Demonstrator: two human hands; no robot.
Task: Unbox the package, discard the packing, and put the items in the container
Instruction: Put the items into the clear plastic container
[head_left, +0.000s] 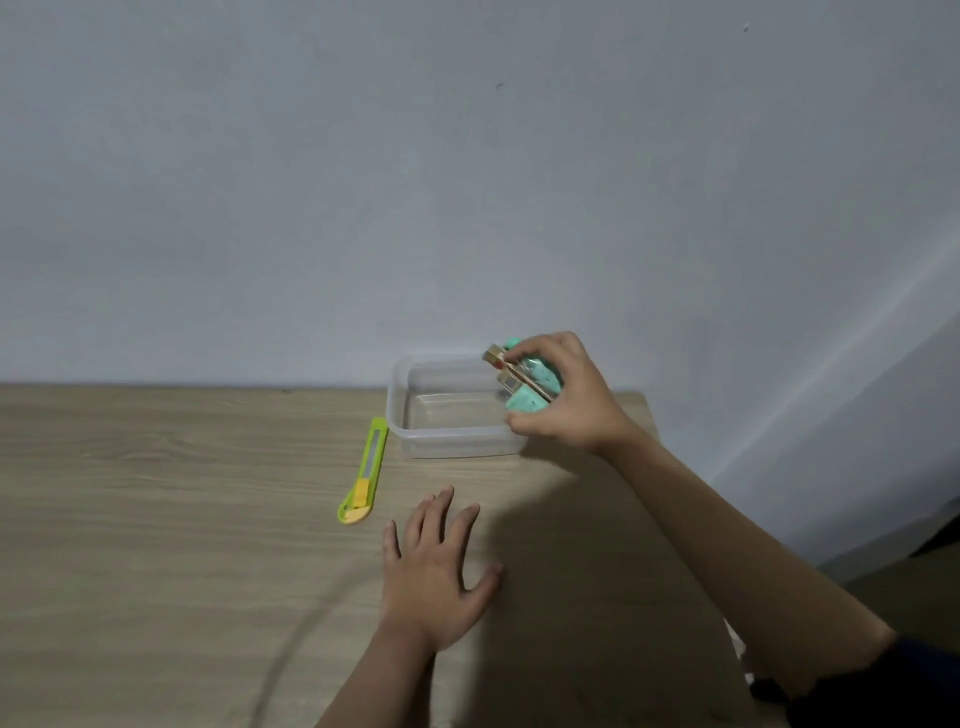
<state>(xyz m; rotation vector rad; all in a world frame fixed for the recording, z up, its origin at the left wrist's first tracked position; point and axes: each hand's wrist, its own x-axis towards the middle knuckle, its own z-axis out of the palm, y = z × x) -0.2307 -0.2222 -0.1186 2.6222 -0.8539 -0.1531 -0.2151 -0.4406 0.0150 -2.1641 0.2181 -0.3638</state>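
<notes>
- The right hand (563, 397) grips a bundle of mint-green items (535, 387) with tan card pieces pressed against them, fingers curled over the top and thumb underneath.
- That bundle hangs above the right-hand end of the clear plastic container (415, 434), which sits directly under and just left of the right hand; nothing can be seen lying in the container.
- The bundle's long axis runs slantwise, from up-left by the fingertips down toward the palm, with the card edges facing the container.
- The left hand (434, 569) lies flat on the worktop (156, 545) with fingers spread and holds nothing; it is nearer the person than the container and well apart from it.
- The right hand is plainly the nearer one to the drop point, so the coming move looks like a short lowering or a release straight down into the container.
- A green and yellow utility knife (363, 473) lies just left of the container, ahead and to the left of the left hand, its length pointing roughly away from the person.
- No brand, label or writing can be read; small dark marks on the card are too blurred to make out.
</notes>
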